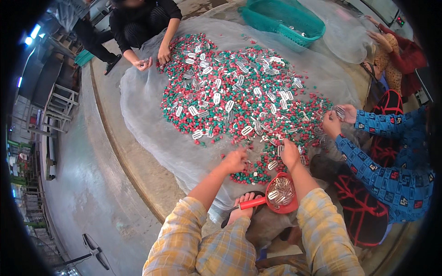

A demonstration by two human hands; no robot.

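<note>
Small red and green cone-like pieces lie in a broad pile (184, 122), with several slotted metal buckles (229, 106) scattered through it. Over the near edge of the pile, my left hand (235, 160) has its fingers curled; what they hold, if anything, is too small to make out. My right hand (292, 155), to its right, pinches a slotted buckle (280, 150). Just below the right hand sits a red scoop (288, 208) with a handle pointing left. Several slotted buckles (281, 191) lie inside it.
A translucent sheet (147, 115) spreads under the pile. One person's hands (338, 118) hold a buckle at the right; another person's hands (154, 59) work at the far left. A green basket (285, 23) stands at the back. My sandalled foot (244, 202) is beside the scoop.
</note>
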